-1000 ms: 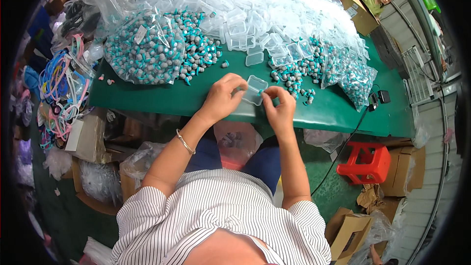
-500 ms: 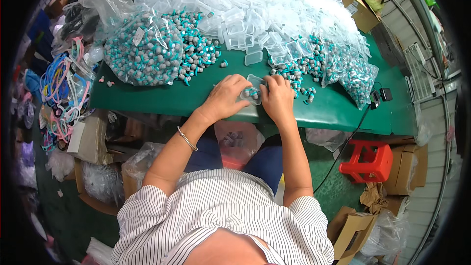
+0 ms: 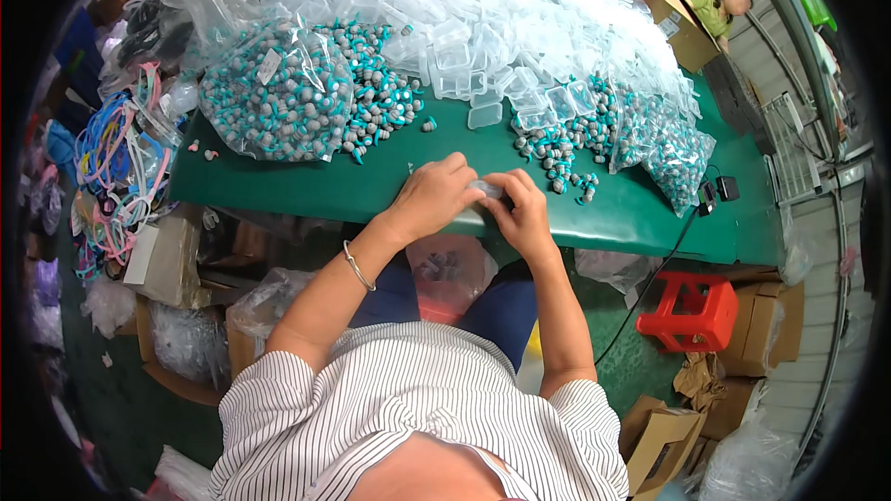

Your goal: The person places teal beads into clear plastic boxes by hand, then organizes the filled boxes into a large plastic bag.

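Between my two hands, just above the near part of the green table [image 3: 362,187], is a small clear plastic box [image 3: 486,189], mostly covered by fingers. My left hand [image 3: 434,193] grips its left side, thumb and fingers closed. From the other side my right hand [image 3: 520,211] pinches it between thumb and bent fingers. The grey-and-teal pieces inside it are hidden now. Loose grey earplug-like pieces with teal stems [image 3: 380,111] lie beyond my left hand, and more such pieces [image 3: 564,150] lie past my right hand.
A bulging clear bag of these pieces [image 3: 278,97] stands at left, another bag [image 3: 670,144] at right. A large heap of clear boxes [image 3: 464,9] covers the far side. Tangled coloured bands [image 3: 116,162] hang left. A red stool [image 3: 691,313] stands below right; a person [image 3: 716,7] is far right.
My hands have drawn closer together and turned the small box, so its contents no longer show. My right-hand fingers have curled around it.
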Demonstrator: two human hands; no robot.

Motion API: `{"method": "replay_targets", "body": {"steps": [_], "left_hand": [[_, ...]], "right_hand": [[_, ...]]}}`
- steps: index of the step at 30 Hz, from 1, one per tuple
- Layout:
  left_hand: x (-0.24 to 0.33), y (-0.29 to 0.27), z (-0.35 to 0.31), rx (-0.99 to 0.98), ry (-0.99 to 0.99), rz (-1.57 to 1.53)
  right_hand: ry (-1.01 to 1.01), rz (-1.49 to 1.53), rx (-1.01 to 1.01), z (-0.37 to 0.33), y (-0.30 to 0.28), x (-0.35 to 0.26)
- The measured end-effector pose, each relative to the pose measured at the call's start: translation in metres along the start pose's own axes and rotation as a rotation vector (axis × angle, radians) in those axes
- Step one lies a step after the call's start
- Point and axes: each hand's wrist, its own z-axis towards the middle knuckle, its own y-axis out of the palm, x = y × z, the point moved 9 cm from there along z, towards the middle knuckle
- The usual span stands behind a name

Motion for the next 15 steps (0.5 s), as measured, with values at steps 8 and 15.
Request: {"method": "replay_targets", "body": {"steps": [8, 15], "left_hand": [[0.013, -0.028, -0.031, 0.217, -0.064, -0.113], [0.066, 0.017, -0.065, -0.065, 0.172, 0.072]], "right_hand": [[0.048, 0.154, 0.094, 0.047, -0.003, 0.006], [0.217, -0.011, 0.204, 0.066, 0.016, 0.052]]}}
